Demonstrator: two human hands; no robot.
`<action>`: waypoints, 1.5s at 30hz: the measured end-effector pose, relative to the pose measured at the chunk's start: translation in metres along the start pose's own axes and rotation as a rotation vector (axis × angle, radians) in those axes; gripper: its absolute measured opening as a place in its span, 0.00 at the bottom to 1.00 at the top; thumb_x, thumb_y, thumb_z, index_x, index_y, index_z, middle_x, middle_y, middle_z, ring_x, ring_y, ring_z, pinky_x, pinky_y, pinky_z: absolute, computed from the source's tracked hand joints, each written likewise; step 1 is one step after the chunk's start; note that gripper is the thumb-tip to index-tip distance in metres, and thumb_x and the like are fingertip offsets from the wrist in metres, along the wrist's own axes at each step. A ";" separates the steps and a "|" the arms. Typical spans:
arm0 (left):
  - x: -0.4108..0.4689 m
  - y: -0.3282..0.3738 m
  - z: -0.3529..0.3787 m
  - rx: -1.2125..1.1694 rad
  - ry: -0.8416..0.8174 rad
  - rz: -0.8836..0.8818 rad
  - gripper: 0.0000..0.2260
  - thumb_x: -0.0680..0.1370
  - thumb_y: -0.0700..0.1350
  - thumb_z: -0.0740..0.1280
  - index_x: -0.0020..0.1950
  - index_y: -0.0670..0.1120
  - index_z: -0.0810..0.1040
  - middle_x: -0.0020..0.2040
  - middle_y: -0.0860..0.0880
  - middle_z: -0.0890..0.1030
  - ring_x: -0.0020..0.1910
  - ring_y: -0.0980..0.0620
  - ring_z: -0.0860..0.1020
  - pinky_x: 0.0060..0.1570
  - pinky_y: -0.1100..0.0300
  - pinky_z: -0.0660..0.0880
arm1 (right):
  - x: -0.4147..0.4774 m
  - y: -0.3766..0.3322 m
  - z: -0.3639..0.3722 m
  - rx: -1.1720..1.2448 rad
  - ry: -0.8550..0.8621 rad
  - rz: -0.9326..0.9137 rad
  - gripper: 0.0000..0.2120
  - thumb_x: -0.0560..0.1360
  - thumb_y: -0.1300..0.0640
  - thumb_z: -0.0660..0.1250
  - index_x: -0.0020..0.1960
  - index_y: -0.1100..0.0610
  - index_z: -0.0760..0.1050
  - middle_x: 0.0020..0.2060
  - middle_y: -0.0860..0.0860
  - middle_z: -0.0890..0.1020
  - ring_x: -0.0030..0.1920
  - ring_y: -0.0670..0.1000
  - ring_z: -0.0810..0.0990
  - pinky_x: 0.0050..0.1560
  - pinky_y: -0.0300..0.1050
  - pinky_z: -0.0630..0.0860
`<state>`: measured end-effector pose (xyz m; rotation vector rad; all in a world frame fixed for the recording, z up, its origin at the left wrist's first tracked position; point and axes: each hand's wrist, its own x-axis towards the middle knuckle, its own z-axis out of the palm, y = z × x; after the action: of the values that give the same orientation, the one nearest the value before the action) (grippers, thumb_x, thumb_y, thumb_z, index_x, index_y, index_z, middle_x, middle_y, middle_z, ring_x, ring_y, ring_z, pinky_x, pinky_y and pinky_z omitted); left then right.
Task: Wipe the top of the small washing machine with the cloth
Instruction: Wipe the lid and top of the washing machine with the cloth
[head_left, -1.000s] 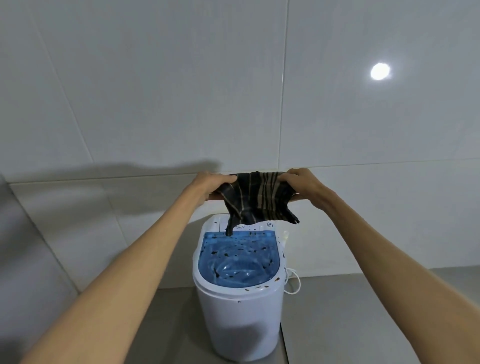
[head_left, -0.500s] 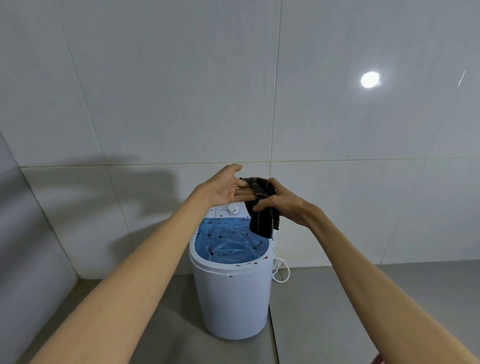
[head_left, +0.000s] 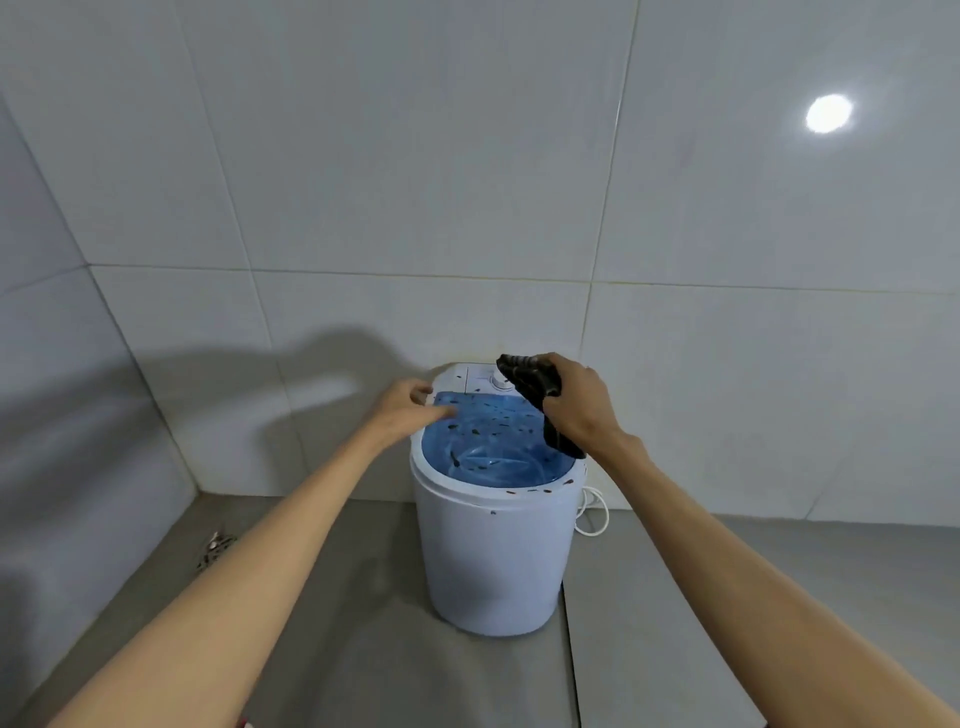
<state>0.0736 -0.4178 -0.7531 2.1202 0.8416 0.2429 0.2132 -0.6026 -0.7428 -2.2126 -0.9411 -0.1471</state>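
A small white washing machine (head_left: 493, 561) stands on the grey floor against the tiled wall. Its clear blue lid (head_left: 488, 447) carries several dark specks, and a white control panel with a dial sits at the back. My right hand (head_left: 582, 405) hovers over the lid's right rear edge, shut on a bunched dark striped cloth (head_left: 535, 387) that hangs down below the palm. My left hand (head_left: 410, 408) rests at the lid's left rear edge, fingers loosely curled, holding nothing.
A white cord (head_left: 592, 512) loops on the floor to the right of the machine. A floor drain (head_left: 215, 548) lies at the left, near the corner where the side wall meets the back wall. Tiled walls close in behind and on the left.
The cloth, first stretched between both hands, is now bunched in my right hand alone. My left hand let go and dropped to the lid's left edge. The view tilted down.
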 end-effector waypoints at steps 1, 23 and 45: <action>-0.003 -0.012 0.002 0.076 -0.034 -0.011 0.37 0.69 0.57 0.77 0.72 0.44 0.70 0.69 0.43 0.74 0.63 0.45 0.75 0.60 0.53 0.72 | -0.001 0.000 0.012 -0.029 -0.044 -0.036 0.27 0.70 0.69 0.61 0.66 0.55 0.73 0.54 0.56 0.83 0.53 0.61 0.80 0.49 0.49 0.77; 0.007 -0.089 0.046 0.262 -0.011 0.120 0.50 0.53 0.76 0.74 0.70 0.56 0.69 0.64 0.53 0.78 0.63 0.47 0.71 0.57 0.50 0.73 | -0.006 0.025 0.132 -0.490 -0.508 -0.199 0.35 0.75 0.27 0.45 0.78 0.36 0.43 0.80 0.54 0.42 0.78 0.57 0.36 0.73 0.61 0.31; 0.003 -0.090 0.047 0.229 -0.010 0.149 0.49 0.57 0.74 0.74 0.74 0.60 0.63 0.67 0.57 0.77 0.64 0.51 0.74 0.65 0.52 0.70 | 0.030 0.018 0.147 -0.517 -0.572 -0.268 0.27 0.80 0.36 0.44 0.77 0.34 0.41 0.80 0.53 0.42 0.79 0.55 0.38 0.75 0.61 0.35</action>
<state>0.0523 -0.4059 -0.8517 2.4006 0.7348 0.2214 0.2230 -0.4976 -0.8507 -2.6494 -1.6660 0.1502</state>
